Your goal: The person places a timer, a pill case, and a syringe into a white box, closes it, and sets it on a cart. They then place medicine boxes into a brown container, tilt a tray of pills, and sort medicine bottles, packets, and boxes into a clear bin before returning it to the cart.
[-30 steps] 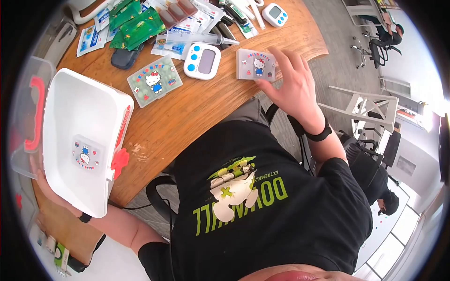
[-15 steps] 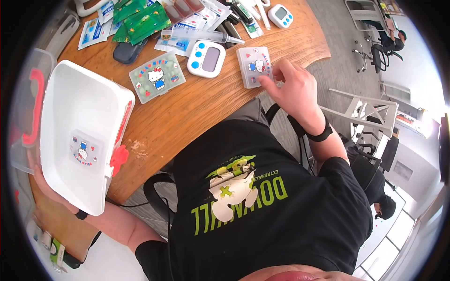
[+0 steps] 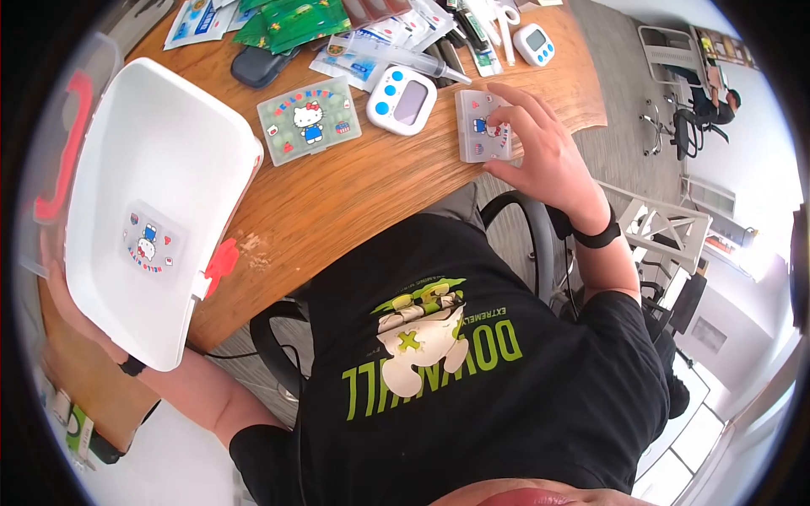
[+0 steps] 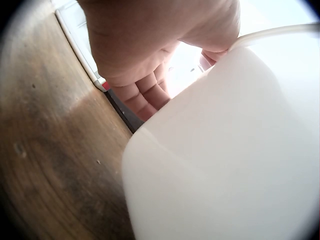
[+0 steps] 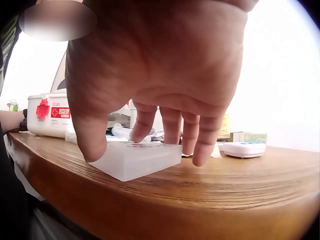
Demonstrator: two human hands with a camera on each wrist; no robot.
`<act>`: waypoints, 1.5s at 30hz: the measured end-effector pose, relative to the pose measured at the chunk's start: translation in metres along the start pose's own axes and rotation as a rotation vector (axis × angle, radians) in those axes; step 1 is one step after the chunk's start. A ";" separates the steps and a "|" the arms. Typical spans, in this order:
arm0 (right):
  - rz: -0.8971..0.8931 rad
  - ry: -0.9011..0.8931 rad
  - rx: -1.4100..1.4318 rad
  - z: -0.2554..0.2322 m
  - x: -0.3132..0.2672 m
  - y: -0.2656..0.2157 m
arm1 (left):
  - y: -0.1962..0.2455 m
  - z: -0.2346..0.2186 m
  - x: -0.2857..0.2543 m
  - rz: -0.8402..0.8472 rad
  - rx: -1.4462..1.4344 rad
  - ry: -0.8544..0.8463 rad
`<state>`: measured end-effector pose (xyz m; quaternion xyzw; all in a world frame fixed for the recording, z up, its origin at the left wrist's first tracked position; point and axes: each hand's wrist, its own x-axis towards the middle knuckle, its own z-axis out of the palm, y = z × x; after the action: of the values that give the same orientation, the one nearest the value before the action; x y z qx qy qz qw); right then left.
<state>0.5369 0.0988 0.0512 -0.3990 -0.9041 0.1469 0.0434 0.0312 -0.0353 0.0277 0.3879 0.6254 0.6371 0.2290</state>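
On the left in the head view stands a white medicine box (image 3: 181, 118) with its clear lid (image 3: 97, 63) swung back and a small Hello Kitty case (image 3: 156, 236) inside. My left hand (image 3: 80, 312) grips the box's outer wall; in the left wrist view its fingers (image 4: 150, 95) curl behind the white side. My right hand (image 3: 540, 152) arches over another Hello Kitty case (image 3: 474, 126) lying near the table edge. In the right wrist view its thumb meets one corner of that case (image 5: 140, 162), with the other fingers spread along the far and right sides.
A third Hello Kitty case (image 3: 310, 122) with green contents lies beside a white timer (image 3: 401, 99). Behind them are a syringe (image 3: 388, 55), green packets (image 3: 295, 25) and a dark case (image 3: 261, 67). A second timer (image 3: 535, 44) stands farther back. People sit in the background.
The case under my right hand has turned from lengthwise to crosswise. My right fingers drew in at its edge, then spread over it. The head view has shifted; my left hand stays on the box.
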 end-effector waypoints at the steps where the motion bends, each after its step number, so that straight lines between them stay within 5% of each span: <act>1: 0.003 -0.008 0.006 0.000 0.001 0.000 | -0.004 0.000 0.002 0.012 0.023 0.002; 6: -0.022 -0.005 0.054 -0.010 0.000 -0.001 | -0.016 -0.009 0.015 0.130 0.177 -0.022; 10: -0.066 0.113 0.121 -0.049 0.017 -0.024 | -0.025 -0.028 0.028 0.468 0.474 -0.059; 13: -0.315 0.190 0.141 -0.076 0.054 -0.049 | -0.002 -0.004 0.023 -0.064 -0.175 0.038; 15: -0.431 0.167 0.155 -0.092 0.085 -0.081 | 0.030 0.039 0.015 0.005 -0.341 0.140; 20: -0.729 -0.101 0.014 -0.111 0.157 -0.169 | 0.017 0.007 0.024 -0.046 -0.340 0.067; 24: -0.928 -0.146 -0.126 -0.072 0.190 -0.231 | 0.002 0.002 0.023 0.020 -0.379 0.067; 30: -0.990 -0.343 -0.233 -0.006 0.216 -0.261 | -0.003 -0.001 0.024 -0.051 -0.536 0.093; 45: -1.107 -0.184 -0.326 0.036 0.231 -0.279 | -0.004 0.002 0.027 -0.094 -0.516 0.136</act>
<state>0.1758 0.0823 0.0919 0.1455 -0.9890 -0.0045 -0.0270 0.0165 -0.0127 0.0293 0.2437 0.4734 0.7887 0.3073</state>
